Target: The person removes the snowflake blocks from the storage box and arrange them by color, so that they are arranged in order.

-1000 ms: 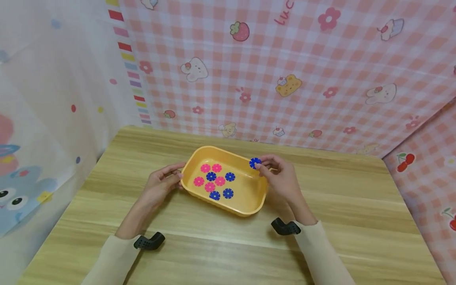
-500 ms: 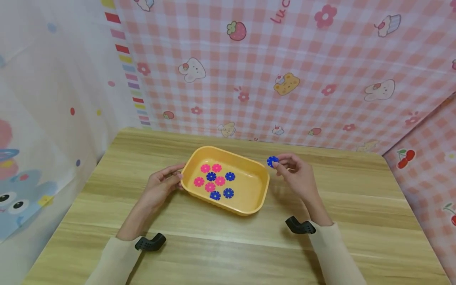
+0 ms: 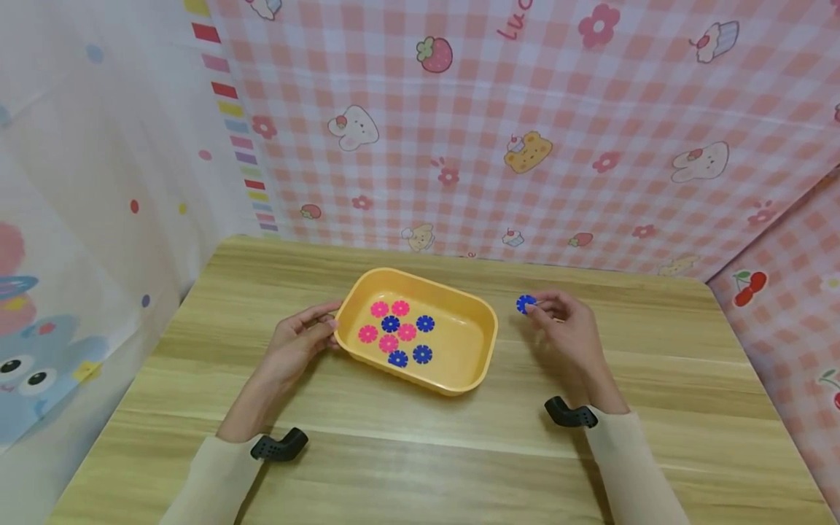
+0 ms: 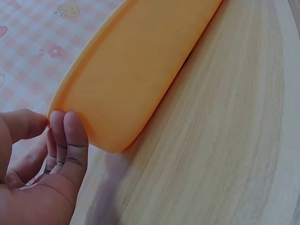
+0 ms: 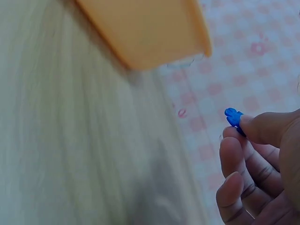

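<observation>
My right hand (image 3: pixel 567 328) pinches a blue snowflake disc (image 3: pixel 526 304) between thumb and fingers, over the table to the right of a yellow plastic tray (image 3: pixel 459 354). In the right wrist view the same blue disc (image 5: pixel 234 120) shows nearly edge-on at the fingertips. My left hand (image 3: pixel 295 346) holds the tray's left rim, with the thumb (image 4: pixel 28 124) on the rim and fingers against the outer wall. Several pink snowflake discs (image 3: pixel 389 343) and several blue ones (image 3: pixel 423 354) lie flat inside the tray, mostly toward its left half.
The wood-grain table (image 3: pixel 420 459) extends around the tray on all sides. Behind it hangs a pink checked cloth (image 3: pixel 485 109), with a white patterned cloth (image 3: pixel 98 146) on the left and another checked cloth (image 3: pixel 800 321) on the right.
My right hand has carried the blue disc rightward, from above the tray's right rim to a spot beyond it. The left hand keeps its hold on the tray, which stays put.
</observation>
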`<move>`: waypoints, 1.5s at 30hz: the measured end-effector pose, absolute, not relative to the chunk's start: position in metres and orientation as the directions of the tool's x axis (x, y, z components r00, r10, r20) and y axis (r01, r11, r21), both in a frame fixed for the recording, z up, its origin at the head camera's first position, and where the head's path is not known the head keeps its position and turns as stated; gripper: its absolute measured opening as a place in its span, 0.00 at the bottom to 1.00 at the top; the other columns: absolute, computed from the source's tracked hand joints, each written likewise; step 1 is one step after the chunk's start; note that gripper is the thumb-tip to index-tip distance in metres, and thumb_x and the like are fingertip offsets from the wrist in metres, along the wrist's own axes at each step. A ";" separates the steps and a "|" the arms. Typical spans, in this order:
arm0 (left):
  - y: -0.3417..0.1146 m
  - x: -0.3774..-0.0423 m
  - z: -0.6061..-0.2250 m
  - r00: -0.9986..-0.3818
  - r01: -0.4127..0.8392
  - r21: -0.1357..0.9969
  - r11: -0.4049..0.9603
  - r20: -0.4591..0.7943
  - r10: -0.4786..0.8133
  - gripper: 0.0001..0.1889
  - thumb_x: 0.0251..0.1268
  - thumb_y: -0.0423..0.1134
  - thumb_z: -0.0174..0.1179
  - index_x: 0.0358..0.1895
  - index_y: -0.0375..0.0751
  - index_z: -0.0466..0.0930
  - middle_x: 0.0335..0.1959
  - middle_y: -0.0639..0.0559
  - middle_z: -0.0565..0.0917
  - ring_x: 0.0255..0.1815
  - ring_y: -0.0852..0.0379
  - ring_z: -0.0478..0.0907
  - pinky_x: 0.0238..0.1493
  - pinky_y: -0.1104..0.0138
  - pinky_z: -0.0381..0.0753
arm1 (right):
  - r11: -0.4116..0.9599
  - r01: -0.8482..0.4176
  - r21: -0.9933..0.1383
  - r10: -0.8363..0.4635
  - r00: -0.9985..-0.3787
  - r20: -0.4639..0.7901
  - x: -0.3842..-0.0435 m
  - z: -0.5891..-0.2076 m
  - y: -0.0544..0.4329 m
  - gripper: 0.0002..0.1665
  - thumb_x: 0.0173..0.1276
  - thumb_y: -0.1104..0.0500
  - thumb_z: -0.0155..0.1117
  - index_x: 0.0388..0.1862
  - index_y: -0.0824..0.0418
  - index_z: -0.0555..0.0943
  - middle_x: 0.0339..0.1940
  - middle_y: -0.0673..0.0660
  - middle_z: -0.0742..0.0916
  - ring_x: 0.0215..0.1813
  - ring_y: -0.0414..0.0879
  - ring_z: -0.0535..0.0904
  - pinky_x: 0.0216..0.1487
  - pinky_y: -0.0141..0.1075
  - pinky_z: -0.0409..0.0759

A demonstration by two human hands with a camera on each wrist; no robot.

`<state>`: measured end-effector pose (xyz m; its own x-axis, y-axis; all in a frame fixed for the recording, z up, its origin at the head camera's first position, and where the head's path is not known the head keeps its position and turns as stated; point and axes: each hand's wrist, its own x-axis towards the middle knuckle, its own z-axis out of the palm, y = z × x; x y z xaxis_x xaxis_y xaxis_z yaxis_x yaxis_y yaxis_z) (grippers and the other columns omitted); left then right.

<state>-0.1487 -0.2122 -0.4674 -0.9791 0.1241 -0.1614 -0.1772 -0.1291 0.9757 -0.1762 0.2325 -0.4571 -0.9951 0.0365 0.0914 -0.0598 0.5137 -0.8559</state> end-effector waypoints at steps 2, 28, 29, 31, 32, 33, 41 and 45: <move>-0.213 -0.148 -0.468 -0.979 -0.179 0.975 -0.128 -0.164 0.123 0.23 0.77 0.30 0.55 0.72 0.28 0.69 0.43 0.52 0.82 0.36 0.62 0.80 0.43 0.72 0.88 | 0.523 -0.010 -0.852 0.050 -0.998 0.043 -0.176 -0.461 0.237 0.17 0.75 0.49 0.66 0.53 0.58 0.83 0.40 0.56 0.88 0.38 0.46 0.83 0.31 0.31 0.83; -0.217 -0.144 -0.469 -0.979 -0.180 0.973 -0.146 -0.163 0.121 0.24 0.77 0.30 0.55 0.72 0.28 0.69 0.44 0.52 0.81 0.36 0.62 0.80 0.43 0.71 0.88 | 0.795 -0.001 -0.606 0.051 -0.996 0.069 -0.185 -0.483 0.251 0.16 0.73 0.48 0.67 0.53 0.55 0.87 0.37 0.59 0.90 0.37 0.49 0.80 0.37 0.34 0.74; -0.217 -0.144 -0.469 -0.979 -0.180 0.973 -0.143 -0.163 0.120 0.23 0.77 0.30 0.55 0.72 0.28 0.69 0.44 0.52 0.81 0.36 0.62 0.80 0.43 0.71 0.88 | 0.798 0.006 -0.602 0.060 -0.996 0.069 -0.184 -0.483 0.250 0.16 0.73 0.48 0.67 0.53 0.55 0.87 0.37 0.59 0.90 0.36 0.49 0.80 0.36 0.34 0.73; -0.216 -0.145 -0.469 -0.980 -0.178 0.974 -0.140 -0.161 0.120 0.23 0.77 0.30 0.55 0.72 0.28 0.69 0.44 0.52 0.81 0.36 0.62 0.80 0.43 0.71 0.88 | 0.796 0.025 -0.605 0.083 -0.994 0.069 -0.184 -0.484 0.250 0.16 0.72 0.47 0.68 0.52 0.54 0.87 0.36 0.58 0.90 0.35 0.48 0.80 0.35 0.34 0.73; -0.216 -0.145 -0.469 -0.980 -0.176 0.974 -0.139 -0.160 0.121 0.23 0.77 0.30 0.55 0.72 0.28 0.69 0.44 0.51 0.81 0.36 0.62 0.80 0.43 0.71 0.88 | 0.793 0.034 -0.608 0.095 -0.993 0.068 -0.183 -0.484 0.249 0.16 0.72 0.47 0.68 0.51 0.54 0.86 0.35 0.58 0.89 0.35 0.48 0.80 0.34 0.34 0.73; -0.215 -0.145 -0.469 -0.980 -0.174 0.974 -0.142 -0.157 0.121 0.23 0.77 0.30 0.55 0.72 0.28 0.69 0.44 0.51 0.81 0.36 0.62 0.80 0.43 0.71 0.88 | 0.788 0.046 -0.614 0.110 -0.992 0.068 -0.182 -0.485 0.249 0.15 0.72 0.47 0.68 0.50 0.54 0.86 0.34 0.57 0.89 0.34 0.47 0.79 0.34 0.34 0.72; -0.213 -0.146 -0.468 -0.983 -0.155 0.973 -0.171 -0.135 0.126 0.24 0.77 0.29 0.55 0.72 0.26 0.68 0.42 0.52 0.81 0.34 0.62 0.81 0.41 0.71 0.89 | 0.621 0.110 -0.776 0.130 -0.991 -0.036 -0.181 -0.481 0.257 0.21 0.77 0.42 0.60 0.55 0.56 0.81 0.37 0.57 0.87 0.31 0.40 0.80 0.33 0.29 0.79; -0.213 -0.147 -0.468 -0.983 -0.150 0.973 -0.174 -0.129 0.129 0.24 0.77 0.29 0.55 0.72 0.26 0.68 0.41 0.52 0.81 0.34 0.62 0.81 0.41 0.71 0.89 | 0.582 0.103 -0.807 0.065 -0.995 -0.080 -0.181 -0.476 0.263 0.31 0.76 0.38 0.60 0.65 0.59 0.75 0.42 0.61 0.88 0.33 0.40 0.83 0.33 0.28 0.82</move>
